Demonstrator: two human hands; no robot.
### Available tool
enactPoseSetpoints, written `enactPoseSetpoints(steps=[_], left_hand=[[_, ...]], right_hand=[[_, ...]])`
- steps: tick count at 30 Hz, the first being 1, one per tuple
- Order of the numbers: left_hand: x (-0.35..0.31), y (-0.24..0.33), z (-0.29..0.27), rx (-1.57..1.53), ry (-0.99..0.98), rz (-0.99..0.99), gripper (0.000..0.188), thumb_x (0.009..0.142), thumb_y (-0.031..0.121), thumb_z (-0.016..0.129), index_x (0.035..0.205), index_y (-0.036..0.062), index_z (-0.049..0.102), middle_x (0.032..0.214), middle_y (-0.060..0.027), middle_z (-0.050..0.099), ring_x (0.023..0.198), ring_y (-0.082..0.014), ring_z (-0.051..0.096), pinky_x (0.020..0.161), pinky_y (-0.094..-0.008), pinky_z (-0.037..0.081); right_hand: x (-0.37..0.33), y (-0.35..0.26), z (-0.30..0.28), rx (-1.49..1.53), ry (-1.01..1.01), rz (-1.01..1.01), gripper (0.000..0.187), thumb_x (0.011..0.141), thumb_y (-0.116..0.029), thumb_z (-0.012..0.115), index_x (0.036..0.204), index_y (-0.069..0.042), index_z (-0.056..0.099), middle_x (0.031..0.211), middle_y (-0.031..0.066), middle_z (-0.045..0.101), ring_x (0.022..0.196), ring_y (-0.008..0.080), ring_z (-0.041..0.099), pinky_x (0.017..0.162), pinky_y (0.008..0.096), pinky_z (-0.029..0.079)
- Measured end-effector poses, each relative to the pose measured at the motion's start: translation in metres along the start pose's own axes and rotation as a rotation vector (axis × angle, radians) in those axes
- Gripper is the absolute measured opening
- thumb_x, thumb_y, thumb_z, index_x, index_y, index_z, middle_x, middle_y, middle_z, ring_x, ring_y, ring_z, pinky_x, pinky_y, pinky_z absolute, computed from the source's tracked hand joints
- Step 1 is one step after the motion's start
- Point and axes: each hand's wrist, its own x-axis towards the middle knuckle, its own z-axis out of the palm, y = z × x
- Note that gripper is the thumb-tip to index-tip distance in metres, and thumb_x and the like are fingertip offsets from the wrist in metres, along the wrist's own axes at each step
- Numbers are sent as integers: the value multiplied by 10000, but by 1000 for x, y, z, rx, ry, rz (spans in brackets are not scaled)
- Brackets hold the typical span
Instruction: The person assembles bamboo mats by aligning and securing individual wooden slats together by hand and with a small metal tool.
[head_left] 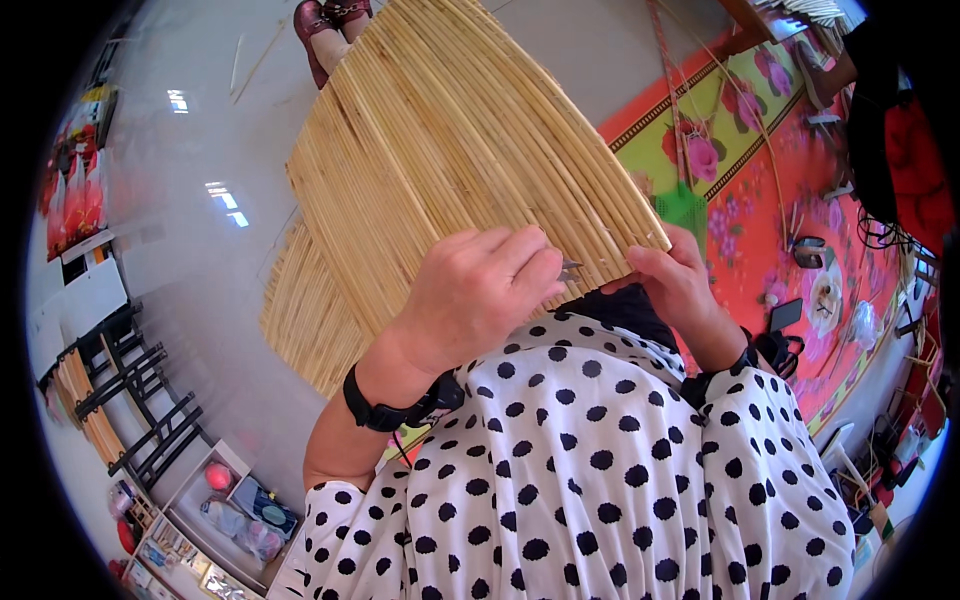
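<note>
A large panel of straight tan stalks (460, 140) laid side by side slants away from my lap, its near edge by my waist. My left hand (485, 275) is closed above the near part of the panel. From its fingers sticks a small pointed metal tool (571, 270), its tip close to the stalks; the rest of it is hidden in the hand. At the panel's near right corner my right hand (672, 270) pinches the edge, thumb on top and fingers underneath. A second stalk panel (310, 310) shows below the first on the left.
A red floral mat (750, 240) spreads on the right, with a green mesh piece (682, 208), a phone-like dark slab (785, 315) and loose stalks. Black metal frames (130, 400) and an open box (215, 500) stand at left. Someone's dark red shoes (312, 40) are beyond the panel.
</note>
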Motion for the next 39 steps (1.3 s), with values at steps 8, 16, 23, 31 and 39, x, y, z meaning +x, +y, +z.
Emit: enactPoseSetpoints(steps=[8, 16, 23, 31, 39], left_hand=[[23, -7, 6, 98, -44, 109, 179, 676, 154, 694, 743, 71, 551, 671, -28, 481, 567, -172, 539, 480, -294, 422], [34, -8, 9, 153, -112, 163, 171, 685, 167, 677, 741, 88, 536, 672, -17, 478, 579, -163, 541, 491, -290, 423], [36, -10, 10, 149, -120, 168, 174, 685, 161, 677, 735, 82, 531, 679, -24, 484, 586, -178, 545, 499, -296, 437], [32, -10, 1, 56, -116, 22, 181, 682, 160, 698, 759, 77, 556, 678, -40, 510, 569, -210, 547, 498, -312, 437], [28, -11, 13, 32, -34, 104, 175, 669, 141, 707, 734, 78, 557, 666, -35, 510, 562, -198, 549, 469, -312, 421]], right_hand=[[6, -2, -5, -10, -12, 29, 390, 846, -115, 528, 1197, 52, 490, 1042, 136, 604, 892, 187, 617, 689, 302, 559], [8, 1, -10, 10, -19, 32, 353, 857, -119, 528, 1170, 43, 505, 1037, 122, 600, 899, 179, 609, 694, 299, 555], [10, 0, -10, -6, -38, 28, 336, 860, -126, 531, 1151, 43, 512, 1032, 114, 600, 898, 169, 607, 688, 294, 554], [10, 2, -12, -5, -45, 31, 331, 860, -127, 533, 1146, 40, 513, 1009, 110, 605, 874, 167, 613, 679, 293, 554], [12, 2, -12, 11, -38, 35, 327, 859, -125, 533, 1146, 29, 516, 1011, 105, 603, 876, 163, 611, 682, 294, 556]])
